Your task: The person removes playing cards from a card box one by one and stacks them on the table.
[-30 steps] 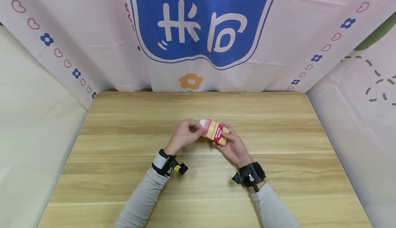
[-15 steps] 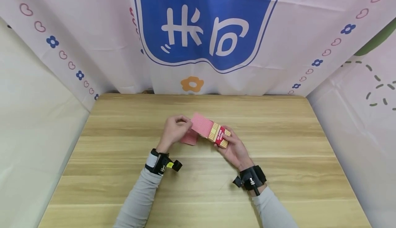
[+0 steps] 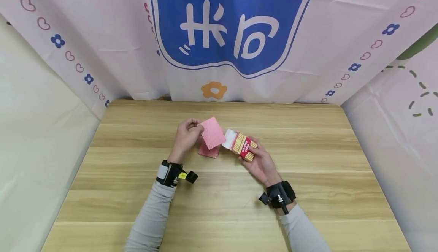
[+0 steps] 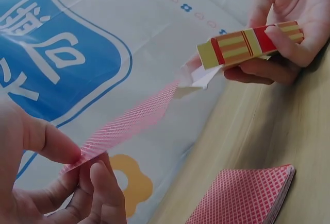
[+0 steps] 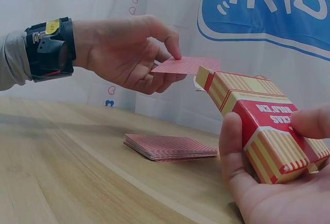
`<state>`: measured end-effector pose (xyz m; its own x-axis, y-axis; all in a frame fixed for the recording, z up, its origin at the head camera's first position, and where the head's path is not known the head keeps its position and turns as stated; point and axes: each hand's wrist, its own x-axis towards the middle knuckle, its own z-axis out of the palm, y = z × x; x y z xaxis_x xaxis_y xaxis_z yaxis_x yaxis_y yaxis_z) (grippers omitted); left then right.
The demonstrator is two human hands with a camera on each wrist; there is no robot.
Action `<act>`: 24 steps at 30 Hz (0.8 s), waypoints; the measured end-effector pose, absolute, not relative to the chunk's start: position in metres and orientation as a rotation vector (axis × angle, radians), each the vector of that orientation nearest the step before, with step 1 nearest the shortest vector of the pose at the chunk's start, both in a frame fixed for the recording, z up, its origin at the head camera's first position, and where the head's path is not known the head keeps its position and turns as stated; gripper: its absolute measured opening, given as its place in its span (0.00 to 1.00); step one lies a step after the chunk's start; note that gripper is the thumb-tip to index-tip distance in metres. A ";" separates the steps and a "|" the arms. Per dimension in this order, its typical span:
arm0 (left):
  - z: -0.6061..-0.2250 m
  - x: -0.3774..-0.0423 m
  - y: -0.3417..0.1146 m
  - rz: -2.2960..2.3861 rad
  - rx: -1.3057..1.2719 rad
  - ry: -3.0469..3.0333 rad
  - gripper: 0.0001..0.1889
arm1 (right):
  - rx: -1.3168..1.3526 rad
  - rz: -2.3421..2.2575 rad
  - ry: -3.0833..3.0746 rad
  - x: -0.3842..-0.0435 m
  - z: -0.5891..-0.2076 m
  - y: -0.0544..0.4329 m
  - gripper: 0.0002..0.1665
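My left hand [image 3: 186, 138] pinches a red-patterned playing card [image 3: 213, 133] between thumb and fingers, above the table; whether it is one card or a few I cannot tell. Below it, a stack of cards [image 5: 167, 147] with the same red back lies on the wood. To the right, my right hand [image 3: 261, 162] grips a yellow-striped card box [image 3: 243, 147] with a red label. The box is tilted, and its white flap [image 3: 230, 138] stands open toward the left hand. In the left wrist view the far end of the card [image 4: 134, 118] comes close to the box's mouth.
The wooden table [image 3: 219, 206] reaches to a white curtain [image 3: 137, 73] with a blue emblem at the back. Pale sheets hang at both sides. Each wrist wears a strapped camera, such as the left wrist camera [image 3: 189, 176].
My left hand has moved left from the box, drawing the red-backed card out of it. A stack on the table has come into sight below. The right hand stays nearly still with the box.
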<state>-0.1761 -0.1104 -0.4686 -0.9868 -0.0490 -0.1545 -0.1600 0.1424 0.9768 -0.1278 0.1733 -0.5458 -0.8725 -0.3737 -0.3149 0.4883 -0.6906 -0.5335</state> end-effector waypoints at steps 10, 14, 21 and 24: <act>-0.488 -0.184 -0.116 1.885 -0.213 2.358 0.16 | 0.273 -2.526 0.826 -0.128 -0.547 0.175 0.34; -0.502 -0.186 -0.116 1.801 -0.140 2.429 0.16 | 0.262 -2.524 0.825 -0.128 -0.547 0.175 0.32; -0.513 -0.187 -0.116 1.709 -0.121 2.450 0.16 | 0.265 -2.520 0.827 -0.128 -0.547 0.175 0.33; -0.517 -0.188 -0.116 1.673 -0.085 2.501 0.15 | 0.264 -2.520 0.827 -0.128 -0.548 0.175 0.35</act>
<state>-0.1885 -0.1157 -0.5172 -0.9897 0.0261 -0.1407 -0.1200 0.3834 0.9158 -0.1280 0.1750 -0.5477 -0.8702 -0.3752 -0.3194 0.4915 -0.7068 -0.5088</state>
